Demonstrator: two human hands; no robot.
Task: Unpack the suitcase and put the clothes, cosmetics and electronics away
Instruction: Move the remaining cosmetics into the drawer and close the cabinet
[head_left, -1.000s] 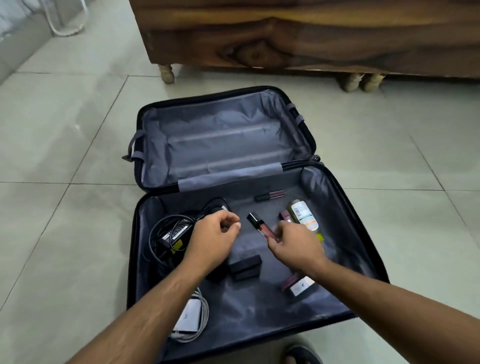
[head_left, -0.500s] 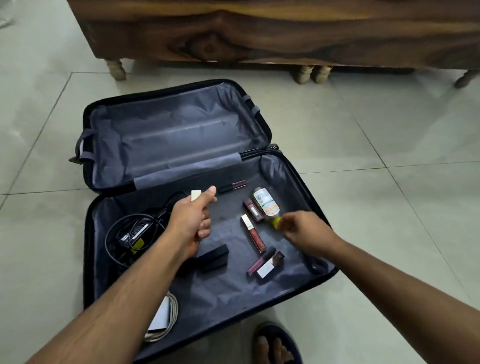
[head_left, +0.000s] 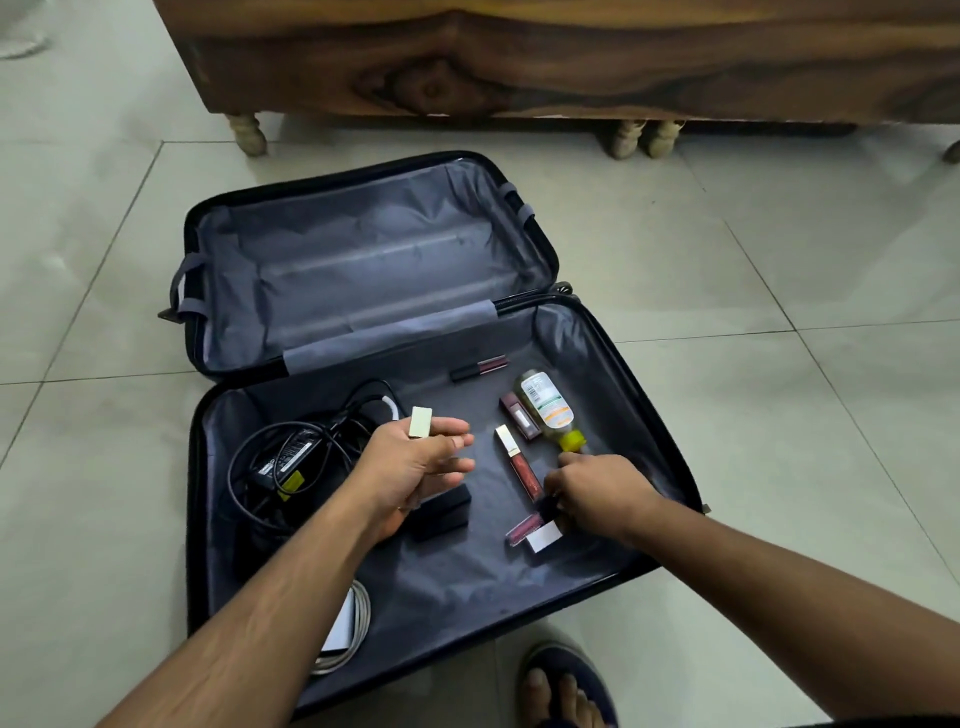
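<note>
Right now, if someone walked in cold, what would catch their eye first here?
The open black hard-shell suitcase with grey lining on the tiled floor, far half bare. In the near half, the left hand holds a small cream rectangular tube; the right hand reaches among lip glosses beside a clear bottle with a yellow cap.
</note>
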